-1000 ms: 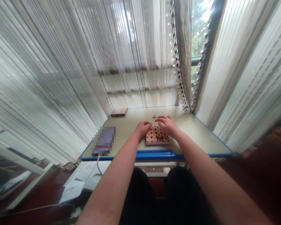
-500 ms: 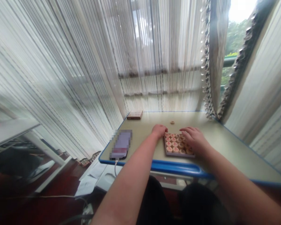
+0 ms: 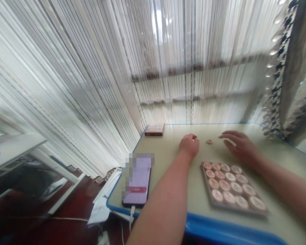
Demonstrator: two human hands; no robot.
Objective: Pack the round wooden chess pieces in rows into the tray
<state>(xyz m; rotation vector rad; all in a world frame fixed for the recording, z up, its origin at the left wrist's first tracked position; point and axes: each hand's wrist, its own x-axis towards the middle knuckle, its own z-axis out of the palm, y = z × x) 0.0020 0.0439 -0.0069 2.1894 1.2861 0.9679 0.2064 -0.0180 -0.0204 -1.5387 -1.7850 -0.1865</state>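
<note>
A shallow square box point(image 3: 208, 190) filled with rows of round wooden pieces marked in red and dark lies on the table near its front edge. Beyond it, a single round piece point(image 3: 209, 141) rests on the tabletop between my two hands. My left hand point(image 3: 190, 146) is curled closed to the left of that piece; what its fingers hold, if anything, is hidden. To the right of the piece, my right hand point(image 3: 236, 141) has its fingers stretched out and apart, holding nothing.
A phone point(image 3: 139, 180) with a white cable point(image 3: 131, 217) lies at the table's left. A flat box lid point(image 3: 154, 129) sits at the back left corner. Striped curtains point(image 3: 206, 68) hang behind the table point(image 3: 168, 146). Papers point(image 3: 100, 211) lie below, left.
The view has moved closer to the table. Both hands have left the box of pieces and moved forward to either side of the single piece. The left fingers have curled in.
</note>
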